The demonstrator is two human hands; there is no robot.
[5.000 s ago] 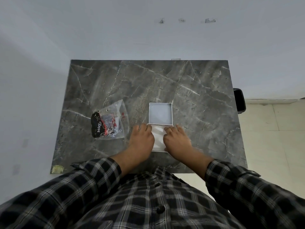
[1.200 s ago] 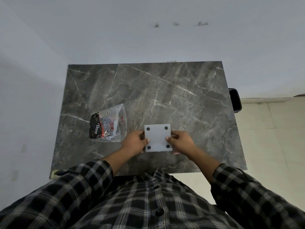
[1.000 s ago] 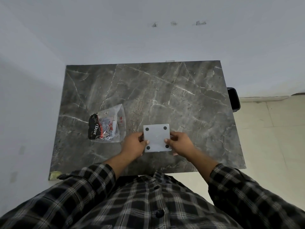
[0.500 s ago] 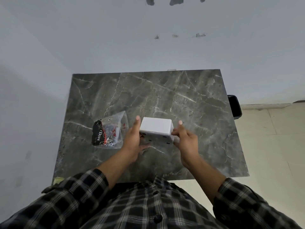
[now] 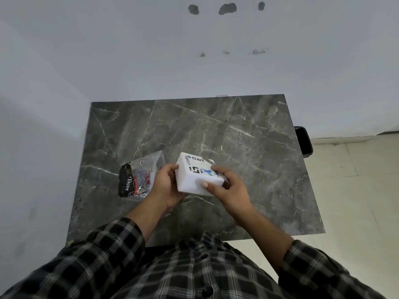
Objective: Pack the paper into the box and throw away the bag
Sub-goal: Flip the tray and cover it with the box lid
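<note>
I hold a small white box point(image 5: 195, 175) above the dark marble table point(image 5: 237, 134), closed, with its printed top face turned up and tilted toward me. My left hand point(image 5: 165, 186) grips its left side. My right hand point(image 5: 228, 188) grips its right and front side, thumb on the front wall. The paper is not visible. A clear plastic bag point(image 5: 139, 179) with a black and red printed wrapper inside lies flat on the table just left of my left hand, partly hidden by it.
A black bin point(image 5: 304, 140) stands on the floor past the table's right edge. Pale walls run behind and to the left of the table. Light floor tiles lie to the right.
The box, earlier held with its dotted underside up, has been turned over between both hands so the printed face now shows. The view has tilted up. The bag has not moved.
</note>
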